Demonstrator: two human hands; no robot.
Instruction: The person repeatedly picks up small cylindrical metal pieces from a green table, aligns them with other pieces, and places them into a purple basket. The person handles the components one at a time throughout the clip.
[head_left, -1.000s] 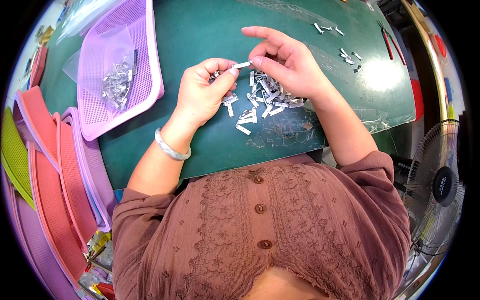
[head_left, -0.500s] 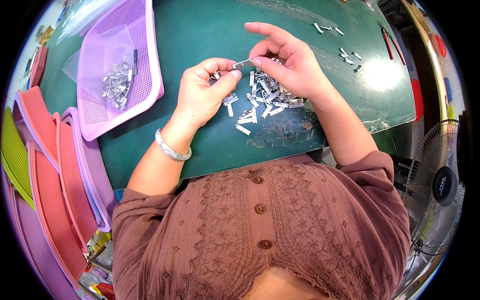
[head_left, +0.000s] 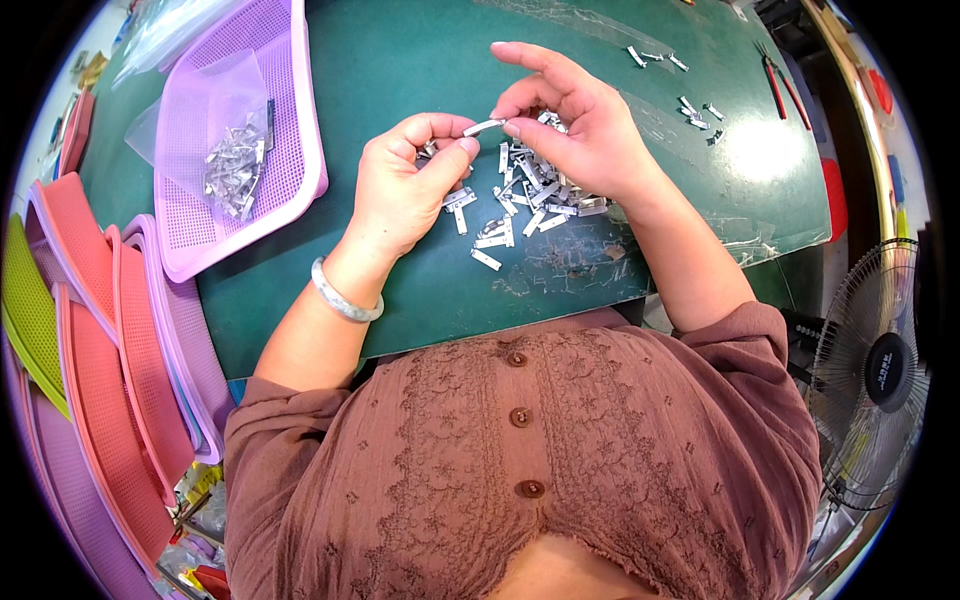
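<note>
Between my two hands is a small, narrow silvery metal piece [head_left: 484, 128], held above the table. My left hand [head_left: 408, 180] pinches its left end between thumb and forefinger. At its right end, the thumb and forefinger of my right hand [head_left: 575, 125] close on it, while another finger of that hand sticks out to the left. Below and between the hands lies a loose pile of similar metal pieces [head_left: 540, 185], partly covered by my right hand. A few of them lie close beside my left hand.
A purple perforated basket [head_left: 305, 130] at the left holds a clear bag of metal pieces [head_left: 235, 170]. More baskets [head_left: 135, 370] are stacked below it. On the green table [head_left: 400, 60], red-handled pliers [head_left: 775, 88] and small groups of pieces [head_left: 692, 112] lie at the right. A fan [head_left: 885, 370] stands beyond.
The metal piece has turned slightly in my fingers and shows a different face. My right hand has shifted very slightly; my left hand stays almost where it was.
</note>
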